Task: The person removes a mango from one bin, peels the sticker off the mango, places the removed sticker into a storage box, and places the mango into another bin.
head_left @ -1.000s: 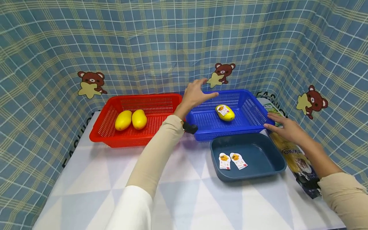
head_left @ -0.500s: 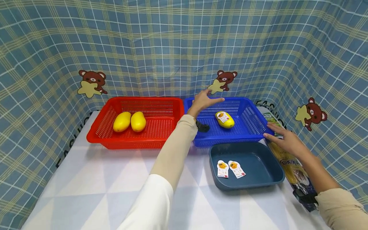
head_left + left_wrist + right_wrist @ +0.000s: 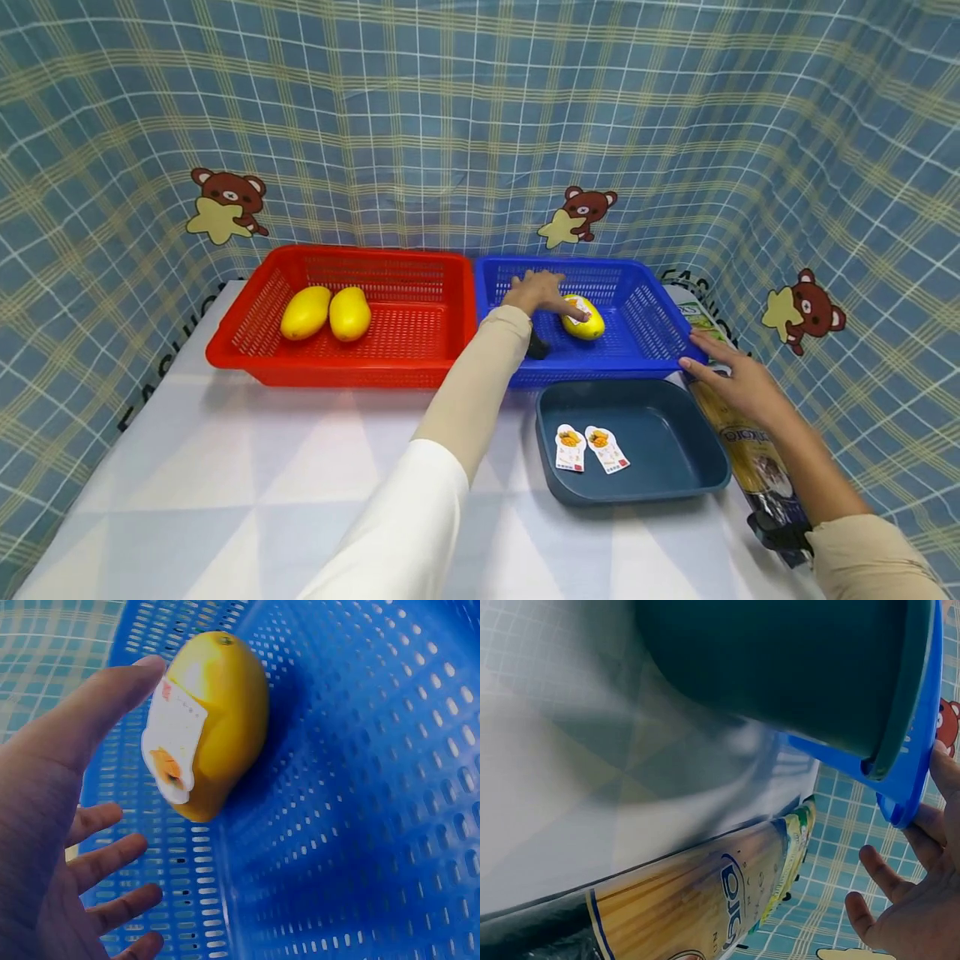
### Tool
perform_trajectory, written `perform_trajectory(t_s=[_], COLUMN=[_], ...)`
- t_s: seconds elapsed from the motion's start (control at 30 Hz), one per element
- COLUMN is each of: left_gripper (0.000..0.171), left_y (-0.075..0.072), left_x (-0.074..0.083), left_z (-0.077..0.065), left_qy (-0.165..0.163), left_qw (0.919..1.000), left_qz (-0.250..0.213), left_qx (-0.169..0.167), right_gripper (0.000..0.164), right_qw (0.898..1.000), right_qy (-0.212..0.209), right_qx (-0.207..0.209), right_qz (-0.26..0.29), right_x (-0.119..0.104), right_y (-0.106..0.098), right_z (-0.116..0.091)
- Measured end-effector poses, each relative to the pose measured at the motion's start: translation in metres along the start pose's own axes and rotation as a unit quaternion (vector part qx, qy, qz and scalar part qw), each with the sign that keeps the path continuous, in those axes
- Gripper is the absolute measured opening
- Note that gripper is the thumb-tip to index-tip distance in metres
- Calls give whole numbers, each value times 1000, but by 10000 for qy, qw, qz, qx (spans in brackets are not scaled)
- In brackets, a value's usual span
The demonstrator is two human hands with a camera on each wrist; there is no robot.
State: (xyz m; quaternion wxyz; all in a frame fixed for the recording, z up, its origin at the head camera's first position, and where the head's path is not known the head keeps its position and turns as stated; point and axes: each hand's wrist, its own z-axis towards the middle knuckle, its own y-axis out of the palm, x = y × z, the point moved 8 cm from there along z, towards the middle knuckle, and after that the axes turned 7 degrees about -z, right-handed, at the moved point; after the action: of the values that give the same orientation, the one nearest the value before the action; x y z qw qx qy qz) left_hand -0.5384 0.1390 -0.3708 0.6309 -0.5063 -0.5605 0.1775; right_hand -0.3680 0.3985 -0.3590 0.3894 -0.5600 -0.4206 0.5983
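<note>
My left hand (image 3: 536, 292) reaches into the blue basket (image 3: 622, 367), its fingers spread. Inside lies a yellow mango (image 3: 591, 325) bearing a white paper label. In the left wrist view, the thumb's tip is by the label (image 3: 174, 742) on the mango (image 3: 236, 720); whether it touches cannot be told. The other fingers stand apart from the fruit. At the basket's right front corner, my right hand (image 3: 742, 387) touches the rim with extended fingers. The right wrist view shows this hand (image 3: 922, 907) beside the blue corner, its lower fingers off the rim.
Two yellow mangoes (image 3: 350, 314) lie in a red basket (image 3: 360, 375) at left. A dark teal tray (image 3: 675, 433) in front holds two mango-printed labels (image 3: 570, 450). A printed packet (image 3: 750, 458) lies under the right forearm. Plaid cloth (image 3: 420, 125) hangs behind.
My left hand has come down from above the basket's back left part to beside the labelled mango. My right hand has stayed at the basket's corner. The head view has shifted slightly.
</note>
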Motion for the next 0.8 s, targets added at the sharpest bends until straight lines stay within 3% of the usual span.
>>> perform_trajectory(t_s=[0.2,0.37,0.67,0.8], left_gripper=[101,102,103,97], left_y=[16,27,36,35], left_x=[-5,-3,14,16], left_z=[0,-1,3,10], left_qy=[-119,-158,370,503], left_qw=[9989,9984,9966,9969], left_qz=[277,351,497,295], left_qx=[-347,-417,-537,-531], right_gripper=[75,74,71,71], right_qw=[9999,9997,9984,9978], right_qy=[37,39,-59,-63], right_qx=[75,144,430,524], right_qz=[108,173,367,407], right_x=[-6,-6,0,4], right_y=[4,9,8,3], right_z=[0,-3,-7,-4])
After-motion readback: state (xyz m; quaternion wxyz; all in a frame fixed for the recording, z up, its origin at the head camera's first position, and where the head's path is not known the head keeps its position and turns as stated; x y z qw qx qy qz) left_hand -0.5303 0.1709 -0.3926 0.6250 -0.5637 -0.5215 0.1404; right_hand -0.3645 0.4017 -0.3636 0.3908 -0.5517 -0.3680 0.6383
